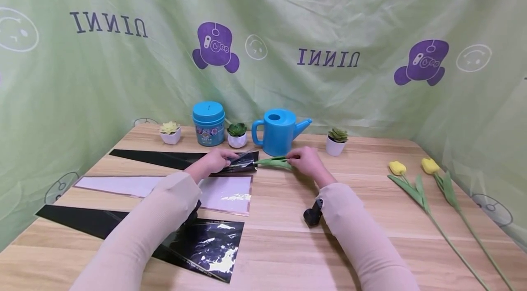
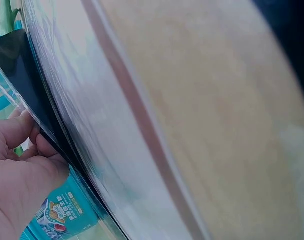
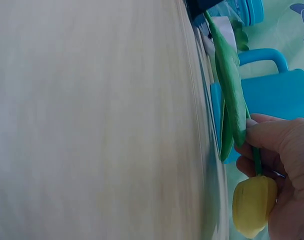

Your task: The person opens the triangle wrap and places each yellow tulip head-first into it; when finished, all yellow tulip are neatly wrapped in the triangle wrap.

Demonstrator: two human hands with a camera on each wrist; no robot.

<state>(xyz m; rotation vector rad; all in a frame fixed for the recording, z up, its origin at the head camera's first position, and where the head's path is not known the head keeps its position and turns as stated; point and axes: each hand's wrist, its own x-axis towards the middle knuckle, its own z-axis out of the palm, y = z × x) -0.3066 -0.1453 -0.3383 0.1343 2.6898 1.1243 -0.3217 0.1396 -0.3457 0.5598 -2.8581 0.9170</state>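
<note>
The left hand pinches the edge of a black wrap lying far on the counter. The right hand has its grip clenched around a tulip, whose leaves point left into the wrap's mouth, just near the blue can.

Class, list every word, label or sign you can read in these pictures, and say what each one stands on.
"INNIU": printed twice, mirrored, on the green backdrop cloth, at upper left and centre right.
Label on the blue jar: pictures and print, too small to read in the head view and blurred in the left wrist view.
Nothing readable on the blue watering can.
</note>
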